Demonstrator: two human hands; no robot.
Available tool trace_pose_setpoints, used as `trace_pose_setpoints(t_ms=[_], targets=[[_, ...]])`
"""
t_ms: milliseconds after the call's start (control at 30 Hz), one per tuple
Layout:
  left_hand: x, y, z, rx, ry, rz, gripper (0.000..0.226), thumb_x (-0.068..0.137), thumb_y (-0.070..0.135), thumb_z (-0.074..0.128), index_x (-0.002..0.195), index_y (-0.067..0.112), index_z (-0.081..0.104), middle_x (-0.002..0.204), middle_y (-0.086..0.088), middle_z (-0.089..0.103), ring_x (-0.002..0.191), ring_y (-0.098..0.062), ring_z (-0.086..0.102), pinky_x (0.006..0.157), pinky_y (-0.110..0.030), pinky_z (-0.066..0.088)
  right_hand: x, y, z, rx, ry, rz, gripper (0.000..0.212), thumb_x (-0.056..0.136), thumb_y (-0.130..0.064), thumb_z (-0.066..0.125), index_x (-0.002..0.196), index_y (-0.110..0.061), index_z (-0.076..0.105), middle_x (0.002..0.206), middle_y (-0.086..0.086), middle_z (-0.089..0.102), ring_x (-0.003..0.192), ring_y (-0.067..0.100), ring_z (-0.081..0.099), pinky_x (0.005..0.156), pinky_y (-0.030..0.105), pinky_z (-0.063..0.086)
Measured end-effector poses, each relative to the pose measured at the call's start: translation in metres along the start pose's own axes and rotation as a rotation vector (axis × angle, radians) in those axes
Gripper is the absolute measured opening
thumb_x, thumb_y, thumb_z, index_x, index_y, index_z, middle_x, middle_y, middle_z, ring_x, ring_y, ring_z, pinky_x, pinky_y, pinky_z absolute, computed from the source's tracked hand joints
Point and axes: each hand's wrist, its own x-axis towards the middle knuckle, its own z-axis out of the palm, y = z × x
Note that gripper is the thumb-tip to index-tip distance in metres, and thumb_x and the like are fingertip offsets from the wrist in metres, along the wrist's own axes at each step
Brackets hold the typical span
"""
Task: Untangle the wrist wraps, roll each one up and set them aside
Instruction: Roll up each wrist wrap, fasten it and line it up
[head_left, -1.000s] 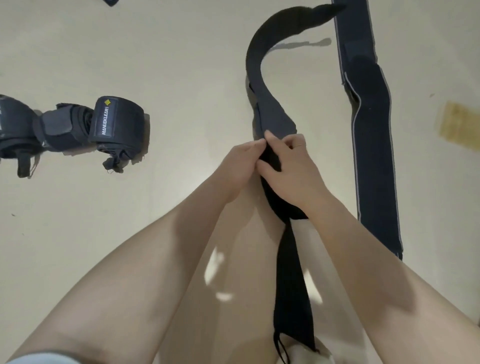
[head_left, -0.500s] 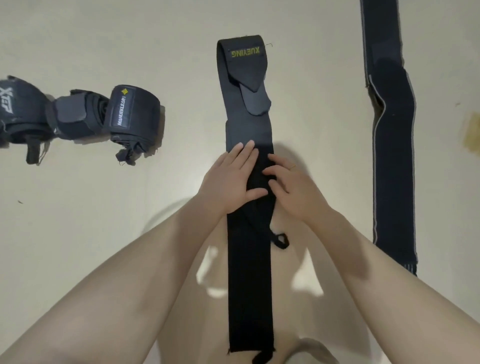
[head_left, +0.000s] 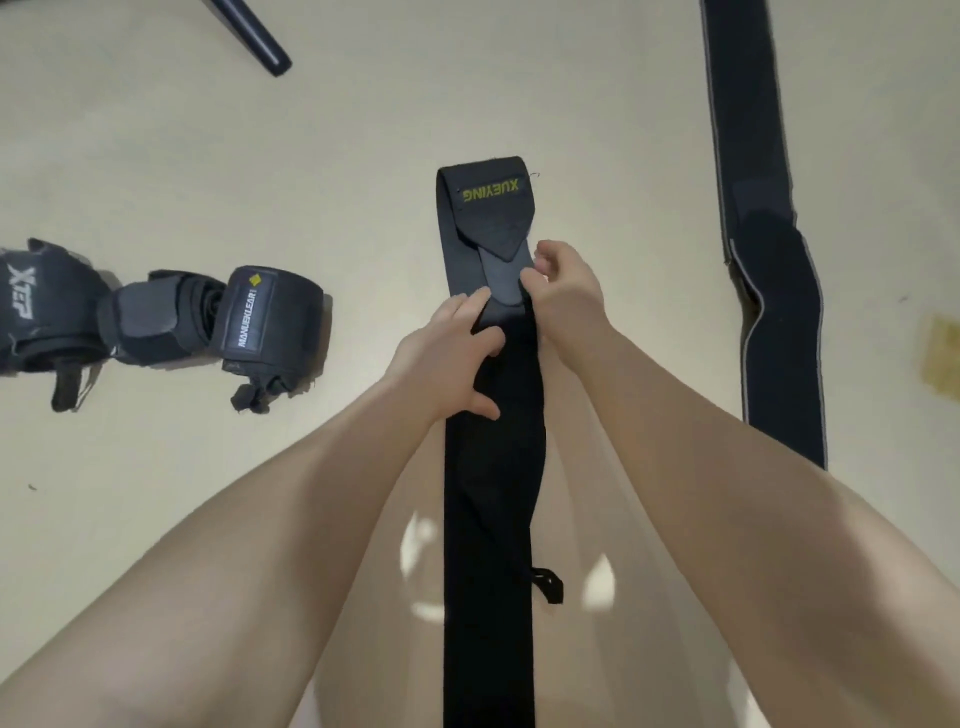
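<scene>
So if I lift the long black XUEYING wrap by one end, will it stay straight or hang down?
The XUEYING wrap would probably hang limp: it lies flat like soft fabric. It looks light. The rolled wraps nearby suggest such fabric rolls up easily.

Both forearms are bare to the frame edge, and the left hand and right hand wear no gloves.

Even, moderately bright indoor light fell from above on the pale floor. Soft shadows lay beneath both forearms, broken by a few bright patches between them. The rolled wraps cast short shadows to their right. Wide-angle distortion enlarged the forearms near the lower edge (the corners most of all). Detail was slightly soft throughout; the black strap showed little texture.
</scene>
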Motion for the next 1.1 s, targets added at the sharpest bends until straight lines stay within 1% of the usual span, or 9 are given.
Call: trace_pose_setpoints(t_ms=[200,333,467,567,667,767,867,967,1100], targets=[[0.014,-0.014,0.001,0.039,0.048,0.013,0.088,0.079,0.048,0.068,0.146,0.017,0.021,0.156,-0.002,0.009,0.141,-0.02,0.017,0.108,-0.035,0.031,0.041,-0.02,0.009,-0.093,0.056,-0.072,0.011,0.088,-0.018,0.06,0.082,-0.009,0.057,0.069,-0.003,0.049,0.072,0.017,0.047,0.065,0.027,0.038],[0.019,-0.014,0.005,0.081,0.044,0.021,0.102,0.08,0.051,0.064,0.151,0.016,-0.001,0.157,-0.004,0.0,0.143,-0.021,0.01,0.111,-0.032,0.025,0.048,-0.025,-0.001,-0.254,0.101,-0.126,0.016,0.09,-0.014,0.051,0.077,-0.014,0.061,0.078,-0.004,0.056,0.069,0.011,0.049,0.058,0.023,0.038],[0.017,-0.009,0.004,0.059,-0.004,-0.011,0.101,0.084,0.047,0.063,0.15,0.018,-0.008,0.158,-0.001,-0.007,0.144,-0.021,0.005,0.11,-0.031,0.027,0.054,-0.039,-0.013,-0.162,0.066,-0.115,0.033,0.087,-0.004,0.04,0.057,-0.017,0.034,0.068,-0.001,0.036,0.055,0.013,0.029,0.048,0.024,0.023],[0.017,-0.003,-0.002,0.038,-0.032,-0.046,0.101,0.085,0.041,0.064,0.15,0.016,-0.008,0.158,-0.001,-0.008,0.144,-0.02,0.003,0.111,-0.031,0.025,0.052,-0.072,-0.027,0.292,-0.053,0.124,0.019,0.086,0.0,0.037,0.072,-0.011,0.043,0.064,0.005,0.036,0.057,0.015,0.028,0.044,0.019,0.023],[0.015,0.002,-0.008,0.029,-0.06,-0.07,0.101,0.085,0.038,0.065,0.15,0.015,-0.008,0.158,-0.002,-0.008,0.145,-0.02,0.002,0.111,-0.03,0.025,0.049,-0.107,-0.037,0.674,-0.238,0.23,0.02,0.097,-0.006,0.037,0.096,-0.007,0.057,0.077,0.007,0.062,0.058,0.016,0.058,0.047,0.018,0.044],[0.015,0.001,-0.007,0.027,-0.075,-0.08,0.101,0.085,0.038,0.065,0.15,0.016,-0.008,0.158,-0.002,-0.009,0.145,-0.02,0.002,0.112,-0.03,0.024,0.052,-0.12,-0.039,1.094,-0.373,0.189,0.045,0.104,-0.036,0.026,0.14,-0.013,0.039,0.14,0.006,0.05,0.125,0.021,0.052,0.096,0.032,0.046],[0.017,0.0,-0.004,0.019,-0.067,-0.096,0.101,0.084,0.037,0.067,0.15,0.018,-0.007,0.158,0.0,-0.008,0.145,-0.019,0.001,0.11,-0.031,0.026,0.044,-0.099,-0.024,0.695,-0.29,0.143,0.044,0.102,-0.038,0.031,0.136,-0.012,0.045,0.142,0.006,0.048,0.129,0.022,0.047,0.107,0.037,0.038],[0.018,0.0,-0.001,0.021,-0.031,-0.106,0.1,0.084,0.037,0.067,0.151,0.019,-0.005,0.158,0.0,-0.006,0.145,-0.019,0.004,0.107,-0.032,0.031,0.017,-0.047,-0.008,0.037,-0.068,-0.087,0.028,0.095,-0.019,0.04,0.105,-0.005,0.062,0.104,0.002,0.063,0.098,0.015,0.056,0.09,0.027,0.042],[0.035,-0.007,-0.009,-0.006,0.037,-0.151,0.101,0.08,0.036,0.071,0.151,0.018,0.003,0.157,0.0,0.003,0.143,-0.018,0.011,0.101,-0.035,0.039,-0.032,0.013,-0.011,-0.302,0.01,-0.235,0.028,0.094,-0.004,0.038,0.103,-0.015,0.062,0.102,-0.008,0.051,0.095,0.004,0.047,0.086,0.014,0.037]])
